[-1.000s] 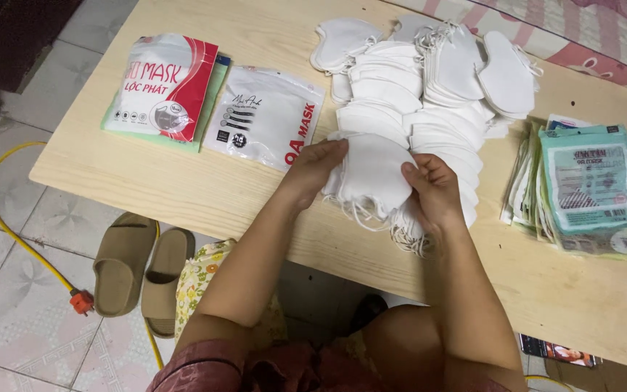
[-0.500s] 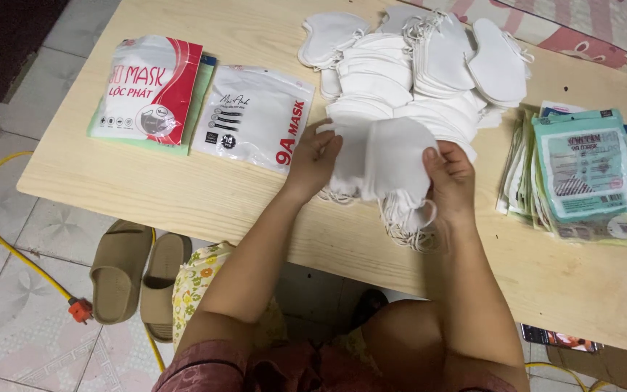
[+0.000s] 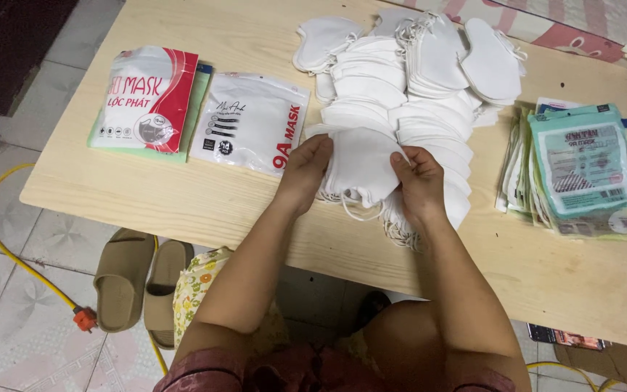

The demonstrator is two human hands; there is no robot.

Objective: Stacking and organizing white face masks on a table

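A small stack of white face masks (image 3: 362,167) is held just above the wooden table (image 3: 183,196). My left hand (image 3: 305,168) pinches its left edge and my right hand (image 3: 419,180) grips its right edge. Ear loops dangle below the stack. Behind the hands lies a large heap of loose white masks (image 3: 415,80), spread across the middle and far side of the table.
A white mask pouch (image 3: 250,122) and a red-and-white pouch (image 3: 146,98) lie at the left. A pile of teal pouches (image 3: 578,170) sits at the right. On the tiled floor are tan slippers (image 3: 143,287) and a yellow cable (image 3: 19,258).
Both hands have lifted the stack of masks off the heap and drawn it closer, squaring its edges. The view has shifted slightly.
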